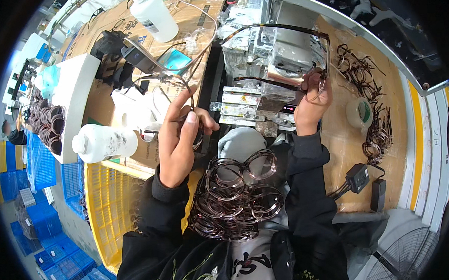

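My left hand (177, 144) is closed on a dark eyeglass frame (199, 138), with the thumb and forefinger pinching it; its thin temples reach up and away, and the fingers hide part of it. My right hand (312, 106) grips a tortoiseshell eyeglass frame (327, 53), whose two temples point left over the bench machine (293, 52). Between my forearms, a pile of brown, see-through eyeglass fronts (237, 202) lies on my lap against a grey cloth (242, 144).
White plastic bottles (154, 15) stand at the left and back. A tape roll (358, 113) and more frames (364, 79) lie on cardboard at right, near a black power adapter (357, 178). Beside my left arm is a yellow basket (105, 210); a fan (407, 254) stands lower right.
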### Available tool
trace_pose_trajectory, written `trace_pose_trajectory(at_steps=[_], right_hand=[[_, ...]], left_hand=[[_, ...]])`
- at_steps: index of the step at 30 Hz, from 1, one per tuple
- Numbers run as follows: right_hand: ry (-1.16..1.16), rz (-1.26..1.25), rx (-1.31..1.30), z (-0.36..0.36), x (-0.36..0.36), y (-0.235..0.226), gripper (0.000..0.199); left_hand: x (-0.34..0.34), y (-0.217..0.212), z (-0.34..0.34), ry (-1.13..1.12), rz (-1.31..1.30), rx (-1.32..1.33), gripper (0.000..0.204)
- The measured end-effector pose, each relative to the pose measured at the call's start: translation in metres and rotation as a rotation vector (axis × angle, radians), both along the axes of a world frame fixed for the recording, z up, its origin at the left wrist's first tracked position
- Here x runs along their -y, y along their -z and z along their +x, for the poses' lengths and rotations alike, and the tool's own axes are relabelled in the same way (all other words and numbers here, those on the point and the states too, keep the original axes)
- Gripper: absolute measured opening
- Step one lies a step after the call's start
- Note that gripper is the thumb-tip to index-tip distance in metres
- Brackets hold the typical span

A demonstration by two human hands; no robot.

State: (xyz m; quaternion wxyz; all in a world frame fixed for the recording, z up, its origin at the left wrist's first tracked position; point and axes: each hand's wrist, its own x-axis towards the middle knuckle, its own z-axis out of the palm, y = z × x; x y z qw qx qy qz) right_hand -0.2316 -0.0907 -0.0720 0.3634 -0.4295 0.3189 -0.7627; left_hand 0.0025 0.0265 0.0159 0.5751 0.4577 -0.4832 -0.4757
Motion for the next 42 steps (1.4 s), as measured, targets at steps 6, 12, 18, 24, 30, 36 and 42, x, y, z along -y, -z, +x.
trace_pose_trajectory(at_steps=[6, 12, 18, 24, 30, 36, 42], right_hand=[[0.259, -0.167, -0.412, 0.005, -0.031, -0.025, 0.018], [0.151, -0.222, -0.842, 0.028, -0.091, -0.082, 0.013], [-0.304, 0.051, -1.116, 0.012, -0.134, -0.130, 0.024], [-0.384, 0.146, -1.284, -0.001, -0.180, -0.129, 0.019], [-0.219, 0.095, -1.429, 0.002, -0.187, -0.129, 0.018], [0.020, -0.046, -1.186, -0.041, -0.192, -0.156, 0.009], [-0.181, 0.110, -0.049, -0.044, -0.111, -0.095, 0.018]], left_hand=[[0.018, -0.015, -0.002, 0.170, 0.088, -0.318, 0.069], [0.019, -0.032, -0.031, 0.263, -0.139, -0.259, 0.050], [0.009, -0.033, -0.030, 0.235, -0.223, -0.092, 0.040], [0.001, -0.029, 0.000, 0.520, -0.060, 0.510, 0.071], [0.008, -0.012, 0.000, 0.691, -0.037, 0.717, 0.066], [0.009, -0.003, 0.001, 0.663, 0.135, 0.594, 0.065], [0.007, 0.003, -0.001, 0.510, 0.041, 0.478, 0.044]])
